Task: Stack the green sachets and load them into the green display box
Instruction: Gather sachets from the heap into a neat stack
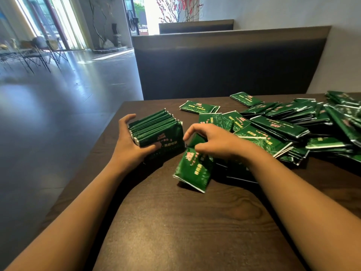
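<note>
1. Stack of sachets (156, 130): green packets standing on edge, pressed face to face in a row on the dark wooden table (175, 222) near its left edge. The row runs from the near right toward the far left; each packet's long side lies roughly level. The nearest face shows pink and pale lettering, too blurred to read.
2. Left hand (129, 141): curled round the left end of the stack, thumb across the near printed face, fingers arched over the far side. It grips the stack.
3. Right hand (214, 141): palm down, fingers bent and spread over a tilted sachet (193, 171) just right of the stack. The fingertips touch or pinch its upper end; which of the two cannot be told, since the hand covers that part.
4. Tilted sachet: long axis running from the near edge up and away toward the hand, lower end resting on the table, printed face toward the camera.
5. Loose sachets (283, 124): a jumbled heap across the right half of the table, overlapping and pointing many ways, cut off by the right border. Several lie in shadow beneath the right forearm and are hard to make out.
6. Bench back (224, 65): dark upholstered panel beyond the table's far edge.
</note>
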